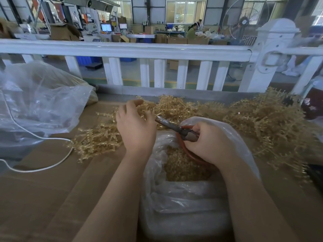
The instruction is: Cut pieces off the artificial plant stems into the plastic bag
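Note:
Golden artificial plant stems (258, 123) lie heaped across the far side of the brown table, with a smaller bunch (97, 140) at the left. My left hand (135, 126) reaches into the heap, fingers curled round some stems. My right hand (208, 144) grips red-handled scissors (172, 127) whose dark blades point up-left toward the left hand. Below both hands an open clear plastic bag (183, 203) holds cut golden pieces (183, 168).
A large clear plastic bag (38, 102) sits at the left, with a white cord (43, 165) looping over the table beside it. A white railing (139, 49) runs along the table's far edge. A dark object (312, 105) stands at the right edge.

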Available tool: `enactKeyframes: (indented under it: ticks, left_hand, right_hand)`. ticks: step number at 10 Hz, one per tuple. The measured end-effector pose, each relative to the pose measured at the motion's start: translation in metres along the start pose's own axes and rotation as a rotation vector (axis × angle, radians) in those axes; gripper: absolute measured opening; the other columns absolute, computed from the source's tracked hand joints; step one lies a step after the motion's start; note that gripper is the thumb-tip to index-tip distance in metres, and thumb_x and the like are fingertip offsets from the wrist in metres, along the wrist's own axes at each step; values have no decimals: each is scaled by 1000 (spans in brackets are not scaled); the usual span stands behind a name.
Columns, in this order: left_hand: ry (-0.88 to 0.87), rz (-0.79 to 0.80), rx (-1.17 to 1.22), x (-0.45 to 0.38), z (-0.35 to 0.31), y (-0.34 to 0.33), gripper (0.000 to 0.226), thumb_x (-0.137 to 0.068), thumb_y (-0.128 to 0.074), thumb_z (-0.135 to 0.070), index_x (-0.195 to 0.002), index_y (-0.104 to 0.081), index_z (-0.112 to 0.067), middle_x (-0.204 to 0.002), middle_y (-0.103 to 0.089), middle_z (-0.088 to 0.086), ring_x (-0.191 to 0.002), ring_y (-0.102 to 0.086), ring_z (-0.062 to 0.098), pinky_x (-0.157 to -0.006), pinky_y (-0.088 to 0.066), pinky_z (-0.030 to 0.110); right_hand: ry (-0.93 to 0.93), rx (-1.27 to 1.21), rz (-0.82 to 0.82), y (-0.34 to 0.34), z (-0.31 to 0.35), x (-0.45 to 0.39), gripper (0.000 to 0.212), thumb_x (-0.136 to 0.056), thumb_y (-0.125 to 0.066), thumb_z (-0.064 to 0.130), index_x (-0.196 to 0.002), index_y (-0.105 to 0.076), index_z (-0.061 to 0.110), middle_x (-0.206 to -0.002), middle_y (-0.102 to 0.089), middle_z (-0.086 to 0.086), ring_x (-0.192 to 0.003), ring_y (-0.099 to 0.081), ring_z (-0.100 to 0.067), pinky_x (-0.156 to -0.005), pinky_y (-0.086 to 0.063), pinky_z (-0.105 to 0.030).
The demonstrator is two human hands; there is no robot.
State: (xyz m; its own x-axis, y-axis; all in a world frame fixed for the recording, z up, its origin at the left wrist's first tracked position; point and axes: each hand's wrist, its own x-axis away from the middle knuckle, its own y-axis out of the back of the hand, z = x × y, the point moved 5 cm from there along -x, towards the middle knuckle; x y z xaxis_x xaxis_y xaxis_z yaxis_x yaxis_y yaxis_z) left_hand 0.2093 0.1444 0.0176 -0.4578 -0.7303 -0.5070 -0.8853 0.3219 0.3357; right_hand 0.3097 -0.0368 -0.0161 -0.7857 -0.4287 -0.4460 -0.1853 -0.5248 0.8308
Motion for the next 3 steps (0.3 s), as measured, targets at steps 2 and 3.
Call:
enactKeyframes:
  ticks: [2, 3]
  left_hand:
    - [-269, -57, 25, 14, -33, 8, 28, -89, -58, -6, -116, -62, -12, -115, -58, 5, -111, -49, 21, -95, -35, 30]
    - [-392, -63, 25, 20, -49, 11, 27, -86, -58, -5, -113, -64, -10, -112, -59, 8, -108, -53, 26, -92, -39, 36]
  right_hand:
    - [-30, 24, 172, 6, 6, 4, 15, -83, -66, 40, -76, -61, 28, -66, -63, 10, -63, -58, -7, -57, -49, -25]
    - [25, 178, 63, 24, 14, 3, 23, -84, -60, 47, -76, -63, 25, -72, -58, 9, -70, -56, -12, -56, -36, -23]
